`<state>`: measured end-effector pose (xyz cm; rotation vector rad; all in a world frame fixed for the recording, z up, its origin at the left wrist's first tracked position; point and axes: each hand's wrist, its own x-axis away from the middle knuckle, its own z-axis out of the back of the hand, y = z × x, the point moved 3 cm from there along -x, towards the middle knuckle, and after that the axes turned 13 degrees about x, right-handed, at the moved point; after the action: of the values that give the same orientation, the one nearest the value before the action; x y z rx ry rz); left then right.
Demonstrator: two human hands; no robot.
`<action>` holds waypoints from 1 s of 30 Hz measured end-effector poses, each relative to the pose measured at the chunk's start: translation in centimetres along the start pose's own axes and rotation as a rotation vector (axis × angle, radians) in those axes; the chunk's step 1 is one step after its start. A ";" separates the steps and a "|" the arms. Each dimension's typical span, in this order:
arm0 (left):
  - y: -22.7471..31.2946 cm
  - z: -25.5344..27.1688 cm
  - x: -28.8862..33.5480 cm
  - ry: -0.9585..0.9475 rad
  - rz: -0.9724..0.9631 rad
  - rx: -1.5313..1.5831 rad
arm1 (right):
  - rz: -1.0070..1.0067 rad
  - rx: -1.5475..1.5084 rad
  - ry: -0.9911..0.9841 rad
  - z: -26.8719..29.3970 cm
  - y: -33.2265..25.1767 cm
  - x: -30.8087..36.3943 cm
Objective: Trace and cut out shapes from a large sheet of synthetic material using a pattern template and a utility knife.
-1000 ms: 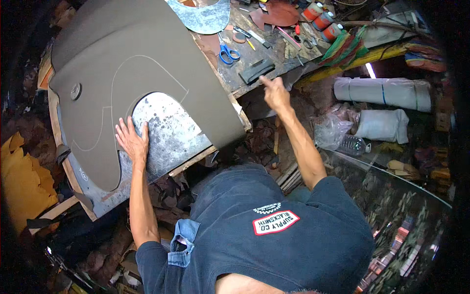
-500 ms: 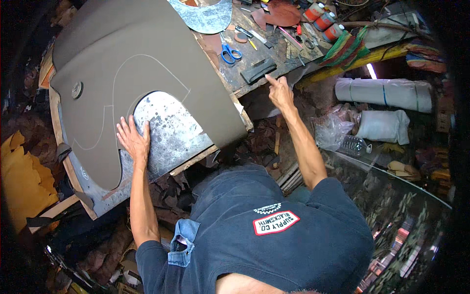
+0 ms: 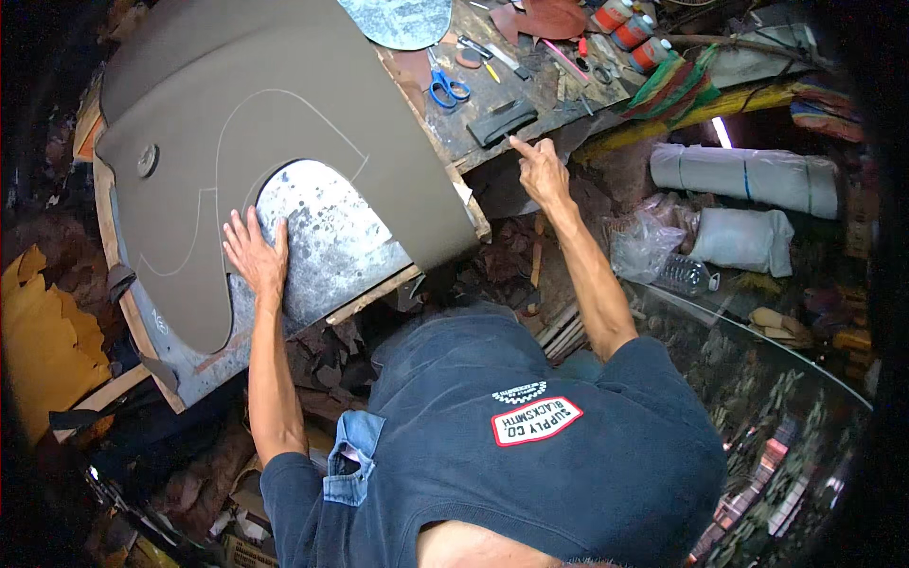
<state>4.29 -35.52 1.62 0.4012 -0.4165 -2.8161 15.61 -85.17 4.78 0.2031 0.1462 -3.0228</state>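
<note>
A large sheet of grey-brown leather [image 3: 284, 62] drapes over the left board, with pale curved outlines drawn on it and an arched cutout along its near side. My left hand [image 3: 258, 254] lies flat beside that cutout, fingers stretched over the sheet's edge, holding nothing. Through the cutout shows a mottled grey-white board surface [image 3: 327, 222]. My right hand [image 3: 543, 175] is raised at the bench's near edge, index finger extended and the other fingers partly bent; I see nothing in it. Its fingertip is close to a black folded pouch [image 3: 502, 123]; whether they touch, I cannot tell.
Blue-handled scissors [image 3: 448, 89], a cutter knife [image 3: 507, 61] and several bottles [image 3: 632, 32] sit on the wooden bench [image 3: 445, 142]. A round dark weight [image 3: 148, 161] rests on the leather. Wrapped rolls [image 3: 743, 178] lie at right, yellow leather [image 3: 47, 331] at left.
My right hand has shifted slightly left and up, near the pouch. My left hand stays flat by the cutout. The whole view has shifted a little.
</note>
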 end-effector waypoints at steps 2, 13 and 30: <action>-0.4 -0.2 -0.1 0.009 0.004 -0.014 | 0.072 -0.195 0.027 0.3 -1.1 0.9; 0.9 -0.6 0.5 0.004 0.096 0.120 | -0.106 -1.579 -0.598 5.2 -17.5 3.8; -19.6 8.5 -3.3 0.054 0.225 0.245 | -0.281 -1.497 -1.124 0.9 -30.8 8.4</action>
<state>0.48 -14.37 4.03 0.4476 -0.7495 -2.5381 3.71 -55.63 7.21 -1.5320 2.0664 -1.8788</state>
